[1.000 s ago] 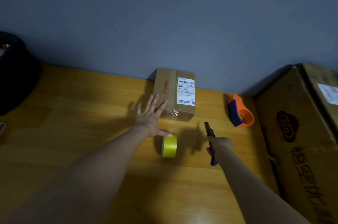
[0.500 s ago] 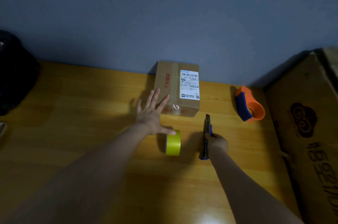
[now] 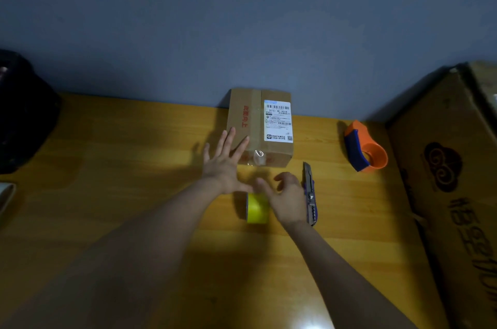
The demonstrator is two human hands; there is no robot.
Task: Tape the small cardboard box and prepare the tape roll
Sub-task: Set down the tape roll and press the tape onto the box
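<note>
A small cardboard box (image 3: 255, 124) with a white shipping label stands against the blue wall on the wooden table (image 3: 107, 167). My left hand (image 3: 224, 164) is spread flat, fingertips resting on the box's near left corner. A yellow tape roll (image 3: 256, 209) stands on edge just in front of the box. My right hand (image 3: 286, 198) hovers over the roll's right side, fingers apart and holding nothing. A purple utility knife (image 3: 309, 194) lies on the table right beside that hand.
An orange and blue tape dispenser (image 3: 364, 147) sits at the right rear. A large cardboard box (image 3: 457, 181) fills the right edge. A dark round object (image 3: 24, 113) stands at the far left, with a pale object (image 3: 5, 194) below it.
My right hand has let go of the utility knife, which now lies on the table, and has moved left to the tape roll. My left hand stays on the box.
</note>
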